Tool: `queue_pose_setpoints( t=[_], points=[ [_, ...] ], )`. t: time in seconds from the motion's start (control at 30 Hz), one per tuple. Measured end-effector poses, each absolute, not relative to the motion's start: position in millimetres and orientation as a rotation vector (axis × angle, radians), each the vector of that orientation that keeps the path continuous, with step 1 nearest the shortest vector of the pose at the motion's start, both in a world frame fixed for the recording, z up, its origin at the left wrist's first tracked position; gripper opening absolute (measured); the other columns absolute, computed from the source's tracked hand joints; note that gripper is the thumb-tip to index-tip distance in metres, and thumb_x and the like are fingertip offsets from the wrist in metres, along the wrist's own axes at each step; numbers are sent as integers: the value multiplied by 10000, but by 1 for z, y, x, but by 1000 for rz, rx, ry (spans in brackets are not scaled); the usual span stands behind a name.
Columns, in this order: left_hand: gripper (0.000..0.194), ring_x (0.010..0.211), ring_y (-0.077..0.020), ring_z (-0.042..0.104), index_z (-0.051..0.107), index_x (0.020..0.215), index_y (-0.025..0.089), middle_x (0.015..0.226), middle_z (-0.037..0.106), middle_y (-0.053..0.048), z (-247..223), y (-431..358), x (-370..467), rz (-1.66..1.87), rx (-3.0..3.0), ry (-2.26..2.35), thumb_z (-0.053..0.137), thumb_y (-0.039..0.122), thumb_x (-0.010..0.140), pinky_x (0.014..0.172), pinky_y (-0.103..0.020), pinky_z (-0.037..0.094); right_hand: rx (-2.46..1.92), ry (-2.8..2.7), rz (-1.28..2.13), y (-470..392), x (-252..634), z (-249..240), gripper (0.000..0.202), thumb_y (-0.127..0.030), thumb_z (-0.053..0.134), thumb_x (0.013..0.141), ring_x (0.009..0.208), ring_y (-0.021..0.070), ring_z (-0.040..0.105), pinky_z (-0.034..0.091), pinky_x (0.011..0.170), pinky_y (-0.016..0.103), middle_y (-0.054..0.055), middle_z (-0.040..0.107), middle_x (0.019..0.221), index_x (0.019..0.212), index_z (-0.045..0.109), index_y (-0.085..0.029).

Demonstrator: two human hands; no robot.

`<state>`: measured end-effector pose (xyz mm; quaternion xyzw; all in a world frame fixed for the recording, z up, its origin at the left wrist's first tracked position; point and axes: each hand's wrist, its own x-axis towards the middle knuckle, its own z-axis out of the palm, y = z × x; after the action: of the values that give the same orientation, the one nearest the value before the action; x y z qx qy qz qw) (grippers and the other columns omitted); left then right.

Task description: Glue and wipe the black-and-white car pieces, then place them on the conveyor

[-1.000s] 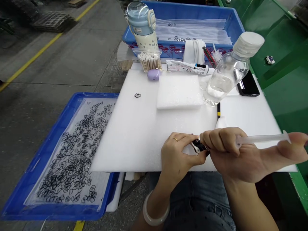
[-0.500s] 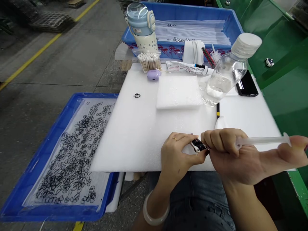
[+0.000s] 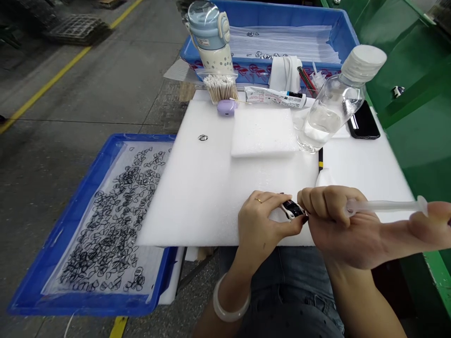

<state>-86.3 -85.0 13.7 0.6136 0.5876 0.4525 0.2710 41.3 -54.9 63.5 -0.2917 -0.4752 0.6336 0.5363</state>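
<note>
My left hand [image 3: 262, 223] pinches a small black and white part [image 3: 292, 209] between thumb and fingers, above the front edge of the white foam board [image 3: 197, 202]. Right beside it is my right hand [image 3: 347, 225], its fingers wrapped round a clear syringe [image 3: 387, 205]. The thumb is stretched out to the right, at the plunger end. The syringe's tip is hidden by the fingers close to the part. A smaller foam block [image 3: 264, 132] lies behind my hands.
A blue tray [image 3: 91, 307] of thin black rings stands low on the left. Behind the board are a clear bottle [image 3: 326, 117], phone [image 3: 364, 123], tube [image 3: 275, 96], cotton swabs [image 3: 221, 87], purple case [image 3: 227, 107], blue cup [image 3: 207, 35] and blue bin [image 3: 289, 16].
The view has shifted slightly, so the board and trays sit a little differently in the picture. Both hands keep their holds on the part and the syringe.
</note>
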Motion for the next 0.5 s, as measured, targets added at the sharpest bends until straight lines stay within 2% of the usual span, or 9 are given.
queue_pose_setpoints(
  t=[0.07, 0.17, 0.2, 0.27, 0.33, 0.4, 0.43, 0.5],
  points=[
    [326, 857, -226, 653, 756, 927, 215, 893, 776, -8, 13, -85, -86, 1222, 1658, 1586, 880, 318, 643, 738, -387, 541, -703, -1160, 1483, -59, 43, 65, 565, -510, 541, 905, 458, 129, 209, 210, 501, 318, -21, 212, 464, 507, 279, -205],
    [324, 855, -230, 651, 754, 922, 230, 892, 775, -6, 12, -85, -86, 1212, 1672, 1593, 880, 360, 653, 731, -389, 540, -713, -1256, 1455, -59, 46, 75, 655, -754, 393, 877, 462, 133, 219, 223, 494, 319, -18, 232, 475, 519, 305, -212],
    [329, 862, -233, 650, 753, 927, 233, 897, 773, -7, 11, -85, -87, 1200, 1683, 1590, 879, 372, 656, 735, -391, 541, -717, -1286, 1417, -55, 46, 80, 671, -790, 382, 857, 468, 136, 227, 237, 497, 322, -17, 240, 479, 520, 313, -214],
    [366, 906, -243, 650, 748, 954, 235, 937, 768, -13, 10, -87, -89, 1167, 1720, 1570, 886, 379, 647, 764, -401, 547, -736, -1300, 1282, -36, 40, 90, 648, -763, 474, 834, 498, 148, 281, 311, 532, 337, -13, 271, 504, 521, 315, -218],
    [430, 964, -258, 647, 738, 996, 234, 1011, 754, -27, 9, -89, -91, 1127, 1786, 1547, 900, 369, 620, 813, -421, 551, -756, -1258, 1126, -7, 26, 96, 584, -676, 568, 827, 577, 165, 385, 409, 648, 355, -5, 340, 563, 537, 335, -225],
    [490, 1000, -276, 644, 721, 1039, 233, 1080, 732, -45, 7, -92, -94, 1080, 1874, 1533, 906, 354, 602, 855, -452, 548, -786, -1263, 1079, 24, 10, 95, 541, -712, 495, 847, 706, 180, 490, 452, 779, 368, 15, 453, 671, 606, 433, -231],
    [507, 1009, -283, 643, 710, 1060, 235, 1108, 721, -52, 6, -93, -96, 1052, 1920, 1526, 903, 345, 605, 866, -466, 547, -796, -1372, 1127, 36, 6, 93, 560, -744, 470, 835, 741, 184, 521, 455, 795, 370, 27, 506, 706, 624, 485, -226],
    [521, 1036, -293, 636, 684, 1108, 244, 1156, 702, -63, 4, -94, -98, 1004, 1988, 1517, 885, 313, 632, 883, -476, 549, -894, -1551, 1189, 48, 9, 87, 525, -716, 484, 851, 894, 202, 577, 448, 878, 374, 46, 611, 860, 763, 591, -209]
  ],
)
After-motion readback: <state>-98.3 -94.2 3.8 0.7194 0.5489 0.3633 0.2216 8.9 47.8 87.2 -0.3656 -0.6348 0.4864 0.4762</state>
